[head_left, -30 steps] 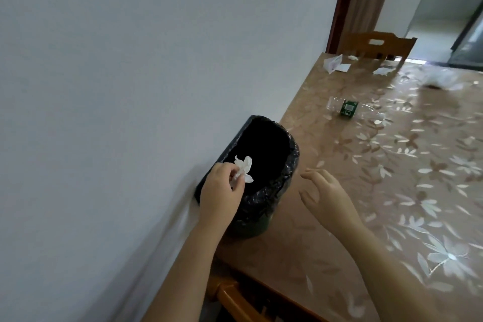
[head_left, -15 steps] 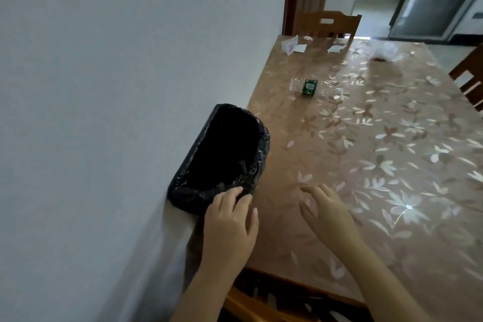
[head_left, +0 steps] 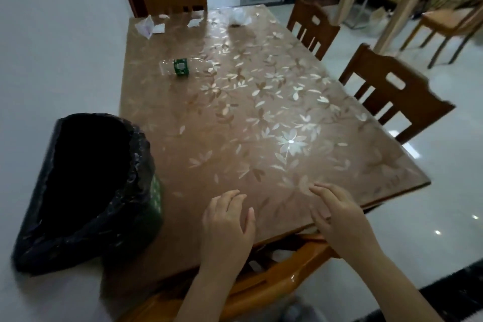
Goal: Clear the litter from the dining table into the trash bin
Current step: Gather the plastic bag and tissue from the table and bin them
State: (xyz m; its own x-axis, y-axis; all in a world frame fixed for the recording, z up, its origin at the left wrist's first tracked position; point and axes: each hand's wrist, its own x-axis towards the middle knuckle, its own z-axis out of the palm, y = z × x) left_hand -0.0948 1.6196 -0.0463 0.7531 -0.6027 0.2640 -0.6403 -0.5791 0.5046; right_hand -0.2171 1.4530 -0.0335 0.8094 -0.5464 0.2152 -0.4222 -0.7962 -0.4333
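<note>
Both bare hands, the left hand [head_left: 226,225] and right hand [head_left: 337,214], hover empty with fingers loosely spread over the near edge of the brown floral glass-covered tabletop [head_left: 261,117], the black-lined trash bin [head_left: 88,191] at their left, a clear plastic bottle with a green label [head_left: 183,66] and white crumpled paper scraps [head_left: 150,26] lying well beyond.

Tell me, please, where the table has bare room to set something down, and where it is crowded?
Bare: the wide middle and right of the table, between the plastic bottle and both hands. Crowded: the far edge, with paper scraps and a crumpled bag; the trash bin fills the near-left corner.
</note>
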